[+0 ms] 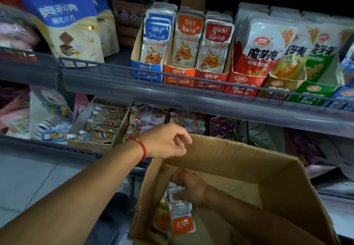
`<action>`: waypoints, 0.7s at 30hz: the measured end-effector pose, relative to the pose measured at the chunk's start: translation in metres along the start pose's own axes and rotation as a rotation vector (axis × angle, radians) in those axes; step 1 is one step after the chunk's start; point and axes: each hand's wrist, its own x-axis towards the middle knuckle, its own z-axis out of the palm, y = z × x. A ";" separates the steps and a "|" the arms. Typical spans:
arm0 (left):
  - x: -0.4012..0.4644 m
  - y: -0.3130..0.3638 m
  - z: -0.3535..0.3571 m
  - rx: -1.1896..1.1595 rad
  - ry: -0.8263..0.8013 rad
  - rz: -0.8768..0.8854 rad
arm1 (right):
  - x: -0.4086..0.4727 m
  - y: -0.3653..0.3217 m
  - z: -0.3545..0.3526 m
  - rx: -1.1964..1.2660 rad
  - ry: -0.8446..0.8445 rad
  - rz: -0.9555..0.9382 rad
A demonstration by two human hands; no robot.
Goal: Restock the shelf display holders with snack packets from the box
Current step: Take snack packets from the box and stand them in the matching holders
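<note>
An open cardboard box sits low in front of the shelves. Inside it my right hand pinches an orange-and-silver snack packet by its top, the packet hanging upside down. More packets lie at the box's bottom. My left hand, with a red string bracelet at the wrist, hovers over the box's far left corner with loosely curled fingers, holding nothing. On the upper shelf stand three cardboard display holders: blue, orange and red, each with packets upright in it.
Right of the holders are red, yellow and green konjac snack boxes. Blue wafer bags stand at the upper left. A grey wire rail fronts the upper shelf. The lower shelf holds trays of pouches. Tiled floor lies at the left.
</note>
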 end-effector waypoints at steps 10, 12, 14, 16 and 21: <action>0.006 0.009 0.022 -0.023 -0.194 -0.047 | -0.109 -0.021 -0.127 0.415 0.205 -0.119; 0.007 0.012 0.030 -0.145 -0.216 -0.035 | -0.124 -0.028 -0.140 0.485 0.246 -0.154; 0.006 0.018 0.032 -0.287 -0.208 -0.009 | -0.133 -0.034 -0.147 0.501 0.322 -0.169; 0.004 0.025 0.031 -0.402 -0.171 0.015 | -0.140 -0.040 -0.151 0.471 0.409 -0.177; 0.000 0.044 0.029 -0.475 -0.107 0.045 | -0.157 -0.042 -0.161 0.494 0.426 -0.182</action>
